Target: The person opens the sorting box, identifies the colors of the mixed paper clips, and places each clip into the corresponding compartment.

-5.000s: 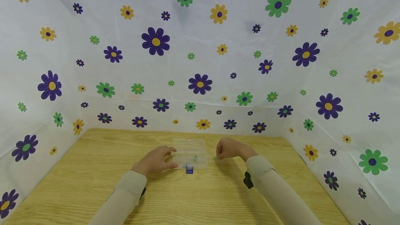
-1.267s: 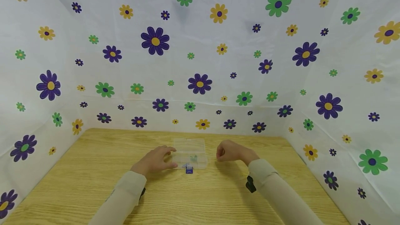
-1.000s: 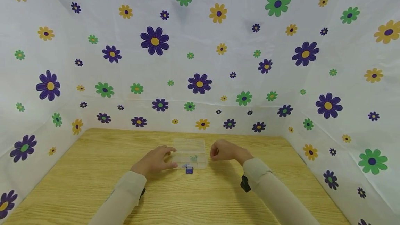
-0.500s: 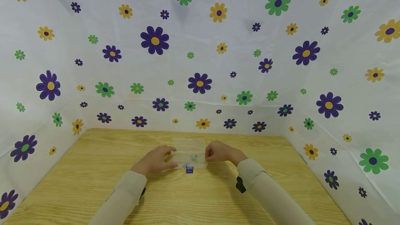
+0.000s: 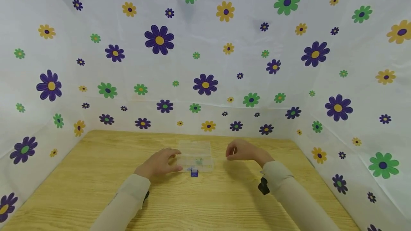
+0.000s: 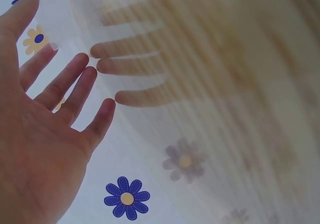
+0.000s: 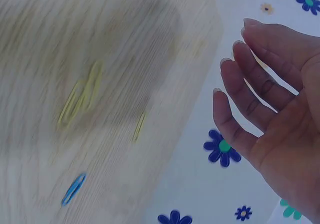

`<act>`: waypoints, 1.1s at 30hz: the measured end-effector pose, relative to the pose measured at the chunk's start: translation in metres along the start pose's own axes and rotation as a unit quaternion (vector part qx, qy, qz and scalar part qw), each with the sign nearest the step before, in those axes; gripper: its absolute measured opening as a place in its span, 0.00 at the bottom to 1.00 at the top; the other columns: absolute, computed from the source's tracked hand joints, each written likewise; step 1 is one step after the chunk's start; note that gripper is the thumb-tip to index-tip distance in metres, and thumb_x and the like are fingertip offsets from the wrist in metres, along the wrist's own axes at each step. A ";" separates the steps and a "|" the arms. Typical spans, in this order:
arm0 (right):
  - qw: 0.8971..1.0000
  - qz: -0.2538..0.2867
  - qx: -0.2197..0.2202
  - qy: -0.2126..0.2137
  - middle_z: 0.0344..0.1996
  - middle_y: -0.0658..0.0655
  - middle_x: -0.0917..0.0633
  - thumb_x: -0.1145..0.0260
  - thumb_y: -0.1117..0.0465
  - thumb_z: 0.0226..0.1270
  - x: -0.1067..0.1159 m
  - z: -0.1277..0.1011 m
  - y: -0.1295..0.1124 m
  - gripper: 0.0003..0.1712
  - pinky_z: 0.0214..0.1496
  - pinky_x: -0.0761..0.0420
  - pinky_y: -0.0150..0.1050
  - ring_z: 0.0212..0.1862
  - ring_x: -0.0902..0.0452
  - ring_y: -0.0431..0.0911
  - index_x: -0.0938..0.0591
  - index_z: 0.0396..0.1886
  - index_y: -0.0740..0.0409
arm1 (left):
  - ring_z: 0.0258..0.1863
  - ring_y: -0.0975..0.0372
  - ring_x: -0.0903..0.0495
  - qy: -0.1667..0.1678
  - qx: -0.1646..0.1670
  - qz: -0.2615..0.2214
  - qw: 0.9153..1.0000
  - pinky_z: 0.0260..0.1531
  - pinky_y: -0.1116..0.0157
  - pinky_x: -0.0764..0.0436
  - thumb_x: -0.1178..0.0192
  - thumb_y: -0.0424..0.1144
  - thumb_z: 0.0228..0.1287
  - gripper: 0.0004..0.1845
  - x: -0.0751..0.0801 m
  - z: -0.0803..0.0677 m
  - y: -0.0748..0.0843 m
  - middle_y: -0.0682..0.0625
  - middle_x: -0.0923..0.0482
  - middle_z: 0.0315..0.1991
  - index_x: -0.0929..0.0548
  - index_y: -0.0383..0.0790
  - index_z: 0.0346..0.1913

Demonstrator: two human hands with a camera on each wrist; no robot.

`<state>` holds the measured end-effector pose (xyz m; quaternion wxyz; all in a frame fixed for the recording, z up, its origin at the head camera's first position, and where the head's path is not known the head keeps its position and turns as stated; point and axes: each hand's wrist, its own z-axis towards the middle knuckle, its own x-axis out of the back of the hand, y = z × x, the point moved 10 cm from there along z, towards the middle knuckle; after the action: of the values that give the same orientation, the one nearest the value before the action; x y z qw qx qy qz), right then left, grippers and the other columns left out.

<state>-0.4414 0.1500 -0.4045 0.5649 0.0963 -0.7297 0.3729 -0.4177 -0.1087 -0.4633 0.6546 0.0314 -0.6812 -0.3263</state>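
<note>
Your left hand (image 5: 159, 162) rests with straight, spread fingers against the left end of the clear plastic box (image 5: 196, 157), which sits at mid-table (image 5: 96, 174) with a small blue latch (image 5: 194, 173) at its near edge. In the left wrist view the fingertips (image 6: 95, 51) touch the transparent wall. A few small green items lie inside the box; they are too small to identify with certainty.

Your right hand (image 5: 241, 150) hovers just right of the box, apart from it. The right wrist view shows its fingers (image 7: 250, 83) relaxed and holding nothing. Yellow paper clips (image 7: 80, 96) and a blue paper clip (image 7: 73, 188) lie loose on the table beneath that hand, though this view is motion-blurred.

Step in hand, as judged: loose clips are being gathered into the box while the left hand steadies it. The next move calls for lowering the right hand onto one clip and pinching it cleanly off the flat wood.
</note>
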 end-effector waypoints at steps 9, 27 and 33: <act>1.000 0.013 -0.008 -0.012 0.30 0.53 0.13 0.30 0.66 0.68 0.005 -0.039 0.028 0.04 0.37 0.21 0.30 0.33 0.22 0.39 0.12 0.34 0.62 | 0.65 0.47 0.23 0.000 0.002 0.004 1.000 0.70 0.43 0.27 0.32 0.62 0.64 0.38 0.000 0.000 -0.002 0.42 0.21 0.64 0.24 0.45 0.71; 0.999 0.010 -0.041 0.015 0.27 0.51 0.12 0.26 0.64 0.63 0.007 -0.105 0.095 0.05 0.34 0.20 0.30 0.30 0.23 0.34 0.12 0.29 0.60 | 0.64 0.48 0.22 0.000 0.003 -0.014 1.000 0.68 0.43 0.25 0.31 0.60 0.64 0.37 0.001 -0.001 0.001 0.42 0.21 0.64 0.24 0.44 0.70; 0.998 0.013 -0.057 0.023 0.27 0.49 0.12 0.24 0.63 0.61 0.003 -0.113 0.105 0.05 0.34 0.21 0.30 0.30 0.23 0.34 0.12 0.29 0.59 | 0.63 0.48 0.22 0.002 0.004 -0.011 1.000 0.68 0.44 0.25 0.31 0.60 0.64 0.37 0.002 -0.002 0.002 0.42 0.21 0.64 0.24 0.44 0.70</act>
<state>-0.4167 0.2983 -0.4382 0.5815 0.0458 -0.7375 0.3404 -0.4159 -0.1086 -0.4611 0.6521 0.0419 -0.6807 -0.3311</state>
